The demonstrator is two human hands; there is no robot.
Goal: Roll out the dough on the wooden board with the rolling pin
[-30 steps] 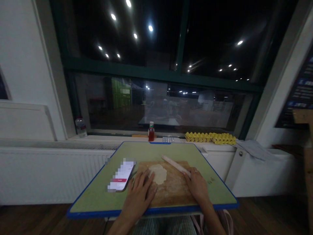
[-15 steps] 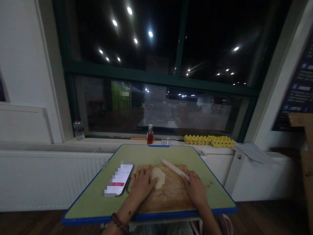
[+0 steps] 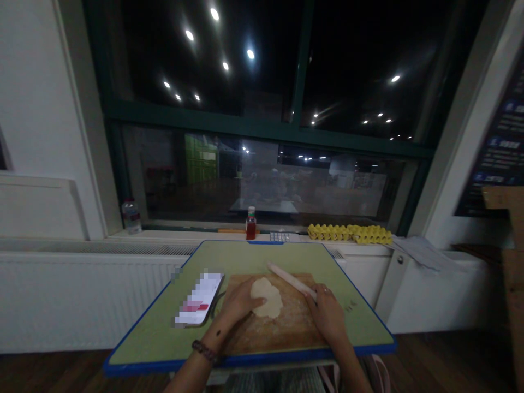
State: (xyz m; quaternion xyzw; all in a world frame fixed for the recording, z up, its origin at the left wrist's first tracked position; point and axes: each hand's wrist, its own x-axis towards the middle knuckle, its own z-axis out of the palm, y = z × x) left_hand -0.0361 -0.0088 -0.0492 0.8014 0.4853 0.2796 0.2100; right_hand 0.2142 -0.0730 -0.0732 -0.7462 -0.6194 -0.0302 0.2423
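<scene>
A flat, roughly round piece of dough (image 3: 268, 299) lies over the left part of a wooden board (image 3: 286, 335). My left hand (image 3: 239, 302) grips its left edge, thumb on top and the other fingers mostly hidden behind or beneath it. At the board's right side, my right hand (image 3: 326, 312) is closed around the near end of a pale rolling pin (image 3: 291, 280). The pin slants away to the left, its far tip reaching past the board's back edge. Traces of flour whiten the wood.
The board rests on a green, blue-edged table (image 3: 147, 344). A phone (image 3: 200, 300) lies left of the board. On the windowsill behind stand a red-filled bottle (image 3: 251, 226), a clear bottle (image 3: 131, 217) and yellow egg trays (image 3: 347, 233). A radiator (image 3: 82, 300) is at left.
The dough piece shows more fully and sits slightly further right. My left hand has turned from lying spread over its left side to gripping its edge. My right hand and the pin stay put.
</scene>
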